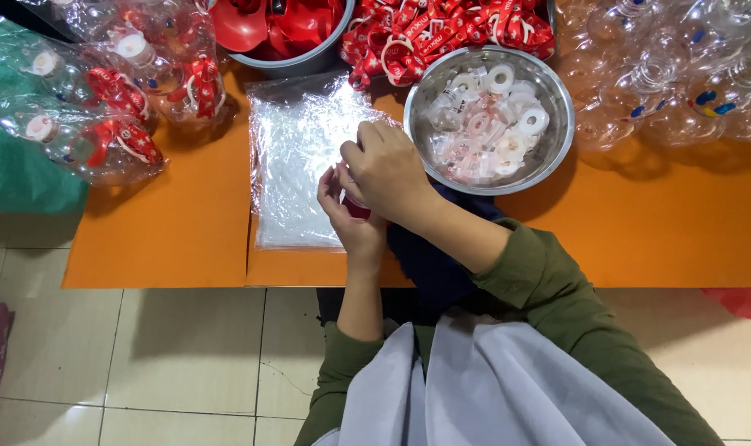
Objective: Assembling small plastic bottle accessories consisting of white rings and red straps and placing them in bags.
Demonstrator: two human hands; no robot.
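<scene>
My left hand (348, 216) cups a small red piece (356, 208), mostly hidden between my palms. My right hand (387, 171) is closed over the top of that same piece, fingers curled around it. Both hands hover above the right edge of a stack of clear plastic bags (297, 161) lying on the orange mat (185, 231). Just right of my hands stands a steel bowl (557, 99) holding several white ring-shaped caps (501, 78).
A grey bowl (309, 59) of red parts and a heap of red ribbons (442, 29) sit at the back. Clear bottles with red ribbons (103, 116) lie at left; bare clear bottles (673, 74) pile at right. A green sheet (12, 157) lies far left, with tiled floor (185, 355) below.
</scene>
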